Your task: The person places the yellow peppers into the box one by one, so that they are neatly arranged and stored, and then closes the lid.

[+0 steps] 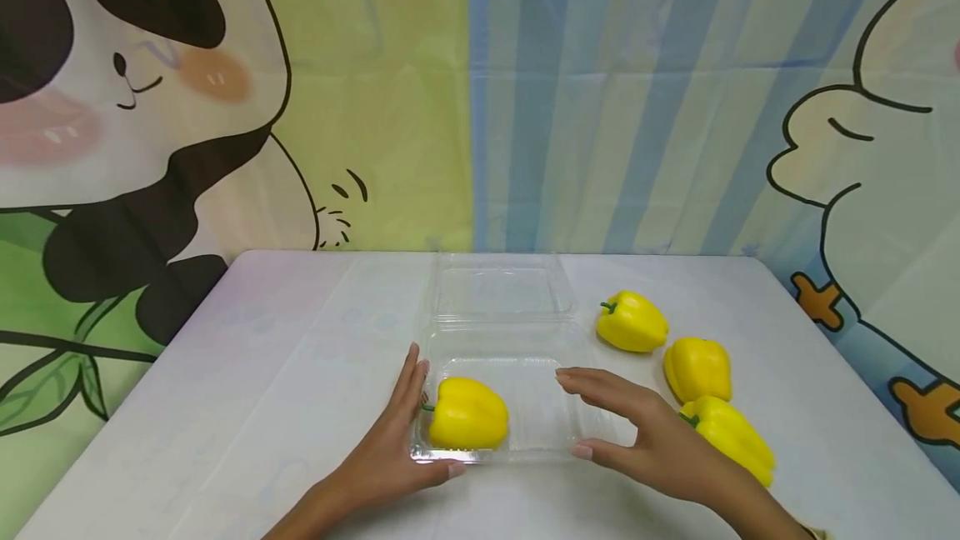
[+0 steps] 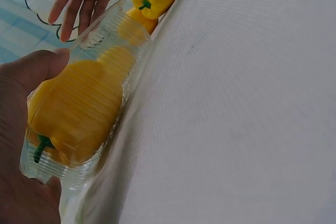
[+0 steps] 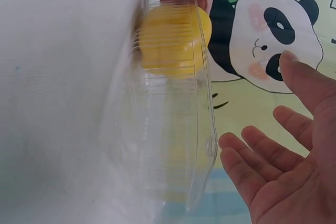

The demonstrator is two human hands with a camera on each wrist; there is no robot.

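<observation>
A clear plastic clamshell container point(image 1: 536, 448) lies with its lid point(image 1: 501, 290) folded back away from me. One yellow bell pepper point(image 1: 468, 415) sits in its left half, green stem pointing left. My left hand point(image 1: 382, 440) holds the container's near left corner, fingers along the left side and thumb at the front edge. In the left wrist view the thumb point(image 2: 44, 69) lies at the rim. My right hand point(image 1: 652, 432) hovers by the container's right side, fingers spread and holding nothing. The right wrist view shows its fingertips apart from the container wall point(image 3: 202, 145).
To the right of the container are three more yellow bell peppers: one at the back point(image 1: 632, 322), one in the middle point(image 1: 697, 369) and one in front point(image 1: 731, 440), partly behind my right hand. A white table point(image 1: 247, 407) carries everything. Behind it hangs a cartoon-printed cloth point(image 1: 390, 90).
</observation>
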